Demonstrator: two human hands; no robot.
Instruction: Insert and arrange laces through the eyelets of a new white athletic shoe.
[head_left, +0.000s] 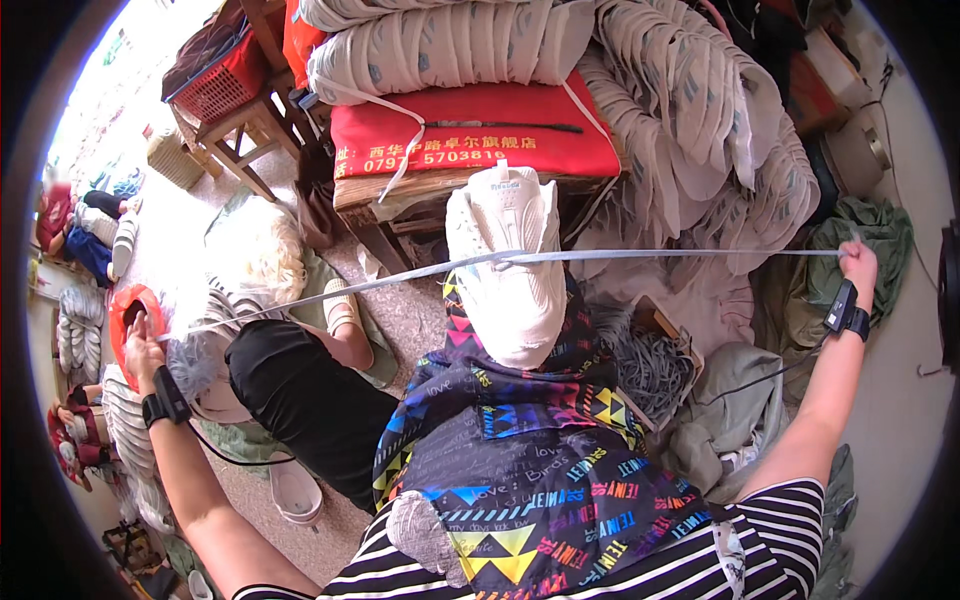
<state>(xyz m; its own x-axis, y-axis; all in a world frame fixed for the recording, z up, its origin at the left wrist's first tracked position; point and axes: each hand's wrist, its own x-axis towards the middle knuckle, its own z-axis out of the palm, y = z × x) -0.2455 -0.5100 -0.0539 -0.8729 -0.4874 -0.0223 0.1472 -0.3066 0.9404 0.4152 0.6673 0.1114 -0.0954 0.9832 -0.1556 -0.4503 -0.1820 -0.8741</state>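
A white shoe upper (505,290) lies on my lap, toe toward me and tongue pointing away. A pale grey shoelace (640,253) runs across it and stretches nearly straight to both sides. Far out on the left, my left hand (143,345) is closed on one end of the lace. Out on the right, my right hand (857,262) is closed on the other end. Both arms are spread wide, and each wrist wears a black strapped device. Where the lace crosses the upper, its path through the eyelets is too small to make out.
Ahead stands a wooden bench with a red cover (470,125), a thin dark tool (505,126) on it. Stacked white uppers (690,110) rise behind and right. A box of grey laces (650,365) sits right of my lap. Another person (85,235) is at far left.
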